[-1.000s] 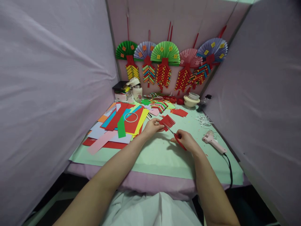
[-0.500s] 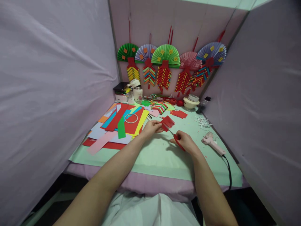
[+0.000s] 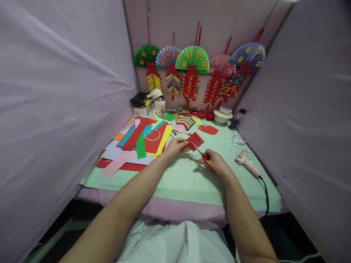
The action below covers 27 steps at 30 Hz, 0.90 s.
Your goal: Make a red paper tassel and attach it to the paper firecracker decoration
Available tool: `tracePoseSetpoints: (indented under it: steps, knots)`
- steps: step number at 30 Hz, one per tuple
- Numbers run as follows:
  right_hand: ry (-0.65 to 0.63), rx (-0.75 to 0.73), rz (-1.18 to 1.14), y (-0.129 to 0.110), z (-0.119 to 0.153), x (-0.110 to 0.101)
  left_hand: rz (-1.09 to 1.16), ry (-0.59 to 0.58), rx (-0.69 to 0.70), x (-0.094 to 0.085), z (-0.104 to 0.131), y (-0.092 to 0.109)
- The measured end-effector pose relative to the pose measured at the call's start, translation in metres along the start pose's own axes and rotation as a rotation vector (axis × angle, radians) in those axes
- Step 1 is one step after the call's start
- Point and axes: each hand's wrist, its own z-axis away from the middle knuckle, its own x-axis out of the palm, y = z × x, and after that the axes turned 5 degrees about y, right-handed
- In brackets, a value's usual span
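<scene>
My left hand (image 3: 178,147) pinches the left edge of a small red paper (image 3: 196,140), which is held above the green table cover (image 3: 181,182). Thin fringe strips run along the paper's upper right side. In my right hand (image 3: 215,160) is a pair of red-handled scissors (image 3: 208,163), my fingers wrapped round the handles. The blades point up and left and meet the lower part of the paper; whether they are parted is too small to tell.
Coloured paper sheets (image 3: 126,166) lie at the left with a white ring (image 3: 152,135) on them. A glue gun (image 3: 248,164) with a black cord rests at the right. Behind stand a bottle (image 3: 159,106) and a bowl (image 3: 222,117); paper fans (image 3: 193,58) hang on the wall.
The whole view has shifted slightly, with the table and fans a little higher in the picture. Both hands keep their hold on the paper and scissors.
</scene>
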Motion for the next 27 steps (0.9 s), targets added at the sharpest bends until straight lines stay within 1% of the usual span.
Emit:
tracePoseSetpoints:
  steps: [5,11,27]
  knots:
    - [0.000,0.009,0.016,0.0000,0.0001,-0.0006,-0.021,-0.022,-0.008,0.0021,0.0005,-0.0020]
    - [0.001,-0.008,0.023,0.0018,-0.0003,-0.0022,0.003,-0.073,-0.018,-0.0015,-0.0023,-0.0062]
    - [0.009,-0.011,0.004,-0.0006,0.0003,-0.0018,0.020,-0.099,-0.052,-0.0003,-0.0036,-0.0070]
